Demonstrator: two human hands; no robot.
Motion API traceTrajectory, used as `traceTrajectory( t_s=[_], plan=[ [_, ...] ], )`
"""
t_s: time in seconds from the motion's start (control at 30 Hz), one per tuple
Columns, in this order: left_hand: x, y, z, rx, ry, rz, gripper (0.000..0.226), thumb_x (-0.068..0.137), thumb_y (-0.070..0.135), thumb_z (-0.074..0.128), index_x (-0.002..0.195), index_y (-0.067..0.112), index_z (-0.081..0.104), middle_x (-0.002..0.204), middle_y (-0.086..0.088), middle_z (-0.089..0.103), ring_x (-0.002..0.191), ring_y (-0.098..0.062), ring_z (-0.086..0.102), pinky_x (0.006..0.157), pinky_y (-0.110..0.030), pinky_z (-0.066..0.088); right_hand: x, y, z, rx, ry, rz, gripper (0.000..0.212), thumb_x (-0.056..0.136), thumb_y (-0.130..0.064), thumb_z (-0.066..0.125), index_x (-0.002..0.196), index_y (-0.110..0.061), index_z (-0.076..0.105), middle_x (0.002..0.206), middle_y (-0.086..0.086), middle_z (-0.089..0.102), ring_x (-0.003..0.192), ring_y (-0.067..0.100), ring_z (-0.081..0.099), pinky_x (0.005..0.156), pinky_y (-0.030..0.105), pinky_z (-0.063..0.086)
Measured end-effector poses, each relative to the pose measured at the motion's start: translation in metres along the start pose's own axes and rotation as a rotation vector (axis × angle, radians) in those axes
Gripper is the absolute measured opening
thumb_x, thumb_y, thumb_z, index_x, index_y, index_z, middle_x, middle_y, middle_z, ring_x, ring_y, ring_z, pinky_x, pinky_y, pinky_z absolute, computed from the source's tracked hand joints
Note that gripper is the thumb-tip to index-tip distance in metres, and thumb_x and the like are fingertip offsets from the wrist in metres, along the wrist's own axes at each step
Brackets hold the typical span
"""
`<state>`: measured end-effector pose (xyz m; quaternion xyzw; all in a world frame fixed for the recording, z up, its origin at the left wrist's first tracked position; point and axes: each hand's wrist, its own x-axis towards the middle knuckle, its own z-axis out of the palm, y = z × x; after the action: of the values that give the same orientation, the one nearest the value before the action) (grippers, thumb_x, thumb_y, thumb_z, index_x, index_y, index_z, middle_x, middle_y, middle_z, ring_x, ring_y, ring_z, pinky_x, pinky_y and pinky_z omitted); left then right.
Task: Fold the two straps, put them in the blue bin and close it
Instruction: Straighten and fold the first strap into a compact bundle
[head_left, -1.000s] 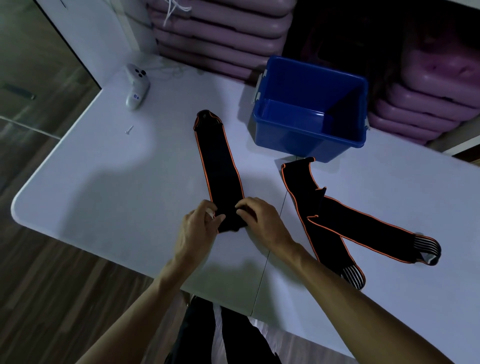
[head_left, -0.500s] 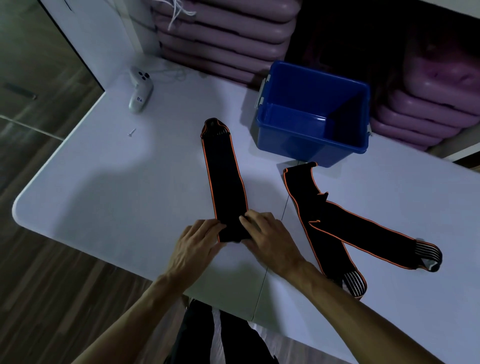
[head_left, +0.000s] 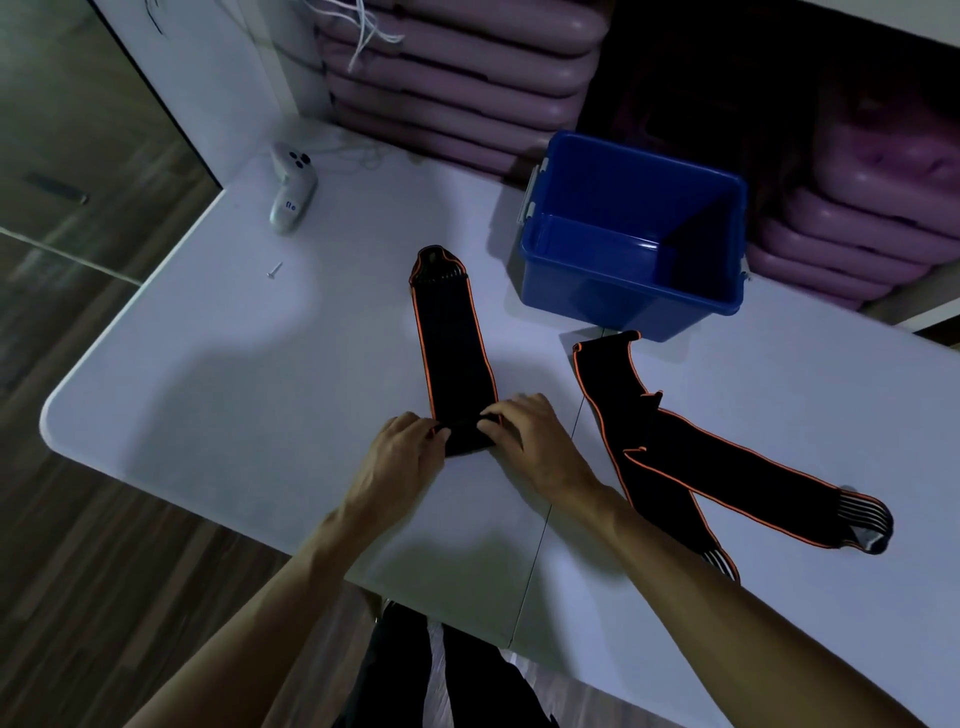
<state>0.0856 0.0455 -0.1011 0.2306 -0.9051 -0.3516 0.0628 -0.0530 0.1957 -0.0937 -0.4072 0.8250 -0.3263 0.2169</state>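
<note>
On the table (head_left: 218, 395): both hands at the near strap's folded end.
Left hand (head_left: 402, 452): pinches strap (head_left: 452, 353).
Right hand (head_left: 524, 431): pinches it too.
Bin (head_left: 613, 306): lidless.

Two straps, one left (head_left: 451, 338) and one right (head_left: 675, 452), one blue bin (head_left: 631, 291), one controller (head_left: 292, 188), one screw (head_left: 274, 269) and two hands, left (head_left: 400, 457) and right (head_left: 530, 436).

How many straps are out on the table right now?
2. One strap lies mid-table, its near end gripped by both hands; the other strap lies bent to its right, near the blue bin.
</note>
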Motion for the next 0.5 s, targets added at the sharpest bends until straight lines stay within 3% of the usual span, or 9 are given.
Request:
traceTrajectory(
  t_s=[0.13, 0.23, 0.37, 0.5],
  plan=[
    [0.018, 0.005, -0.001, 0.004, -0.004, -0.139, 0.048, 0.089, 0.047, 0.04, 0.069, 0.006, 0.056, 0.067, -0.007, 0.056, 0.061, -0.031, 0.053, 0.057, -0.036, 0.042, 0.008, 0.001, 0.008, -0.032, 0.081, 0.075, 0.027, 0.098, -0.032, 0.054, 0.114, -0.014, 0.065, 0.105, -0.005, 0.048, 0.1, 0.014, 0.038, 0.087, 0.021, 0.035],
    [0.017, 0.005, 0.0, -0.069, 0.076, -0.18, 0.031, 0.092, 0.039, 0.054, 0.079, 0.012, 0.056, 0.064, -0.003, 0.065, 0.06, -0.026, 0.062, 0.056, -0.037, 0.049, 0.012, -0.006, 0.006, -0.009, 0.1, 0.068, 0.019, 0.097, -0.032, 0.056, 0.114, -0.024, 0.057, 0.105, -0.005, 0.053, 0.099, 0.015, 0.047, 0.08, 0.019, 0.04],
    [0.01, 0.006, -0.002, -0.014, 0.198, -0.059, 0.016, 0.09, 0.031, 0.062, 0.101, 0.02, 0.057, 0.092, 0.0, 0.061, 0.072, -0.02, 0.06, 0.058, -0.034, 0.05, 0.01, -0.014, 0.008, 0.011, 0.121, 0.05, 0.012, 0.099, -0.03, 0.052, 0.104, -0.023, 0.06, 0.103, -0.005, 0.048, 0.098, 0.015, 0.048, 0.078, 0.011, 0.038],
    [0.004, 0.004, -0.001, 0.214, 0.236, 0.131, 0.017, 0.092, 0.025, 0.058, 0.105, 0.018, 0.068, 0.111, -0.004, 0.057, 0.09, -0.023, 0.055, 0.058, -0.036, 0.052, -0.001, -0.004, 0.0, -0.163, 0.025, -0.039, 0.042, 0.091, -0.051, 0.057, 0.121, -0.022, 0.061, 0.132, 0.001, 0.043, 0.115, 0.021, 0.043, 0.09, 0.029, 0.045]
  ],
)
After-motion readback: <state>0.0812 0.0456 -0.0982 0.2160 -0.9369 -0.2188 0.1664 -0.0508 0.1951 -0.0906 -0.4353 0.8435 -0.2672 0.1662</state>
